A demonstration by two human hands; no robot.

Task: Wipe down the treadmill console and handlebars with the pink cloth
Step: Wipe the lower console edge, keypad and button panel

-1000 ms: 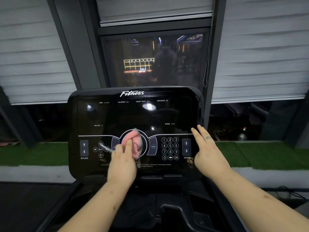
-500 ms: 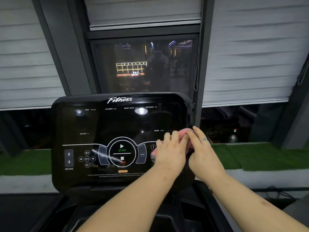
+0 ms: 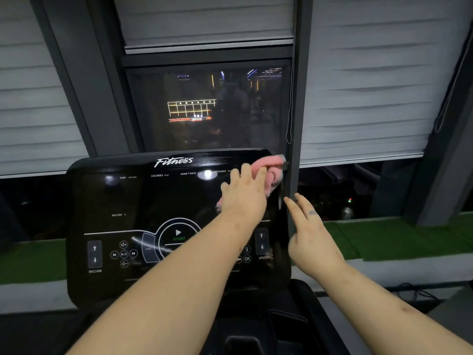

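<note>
The black treadmill console (image 3: 143, 201) with a glossy touch panel fills the lower middle of the head view. My left hand (image 3: 243, 196) presses the pink cloth (image 3: 271, 167) flat against the console's upper right corner, and the cloth bunches out beyond my fingertips. My right hand (image 3: 311, 234) hovers beside the console's right edge with fingers spread and nothing in it. The handlebars are not clearly visible; only dark parts below the console show.
A dark window (image 3: 210, 108) stands behind the console between grey blinds (image 3: 363, 85) and grey frame posts (image 3: 294, 124). A blind cord (image 3: 290, 111) hangs near the console's top right corner. Green turf (image 3: 384, 237) runs along the sill. Dark tray pockets (image 3: 256, 329) sit under the console.
My left hand has carried the cloth from the console's centre dial to the right side, then up to the top right corner. My right hand stayed by the right edge.
</note>
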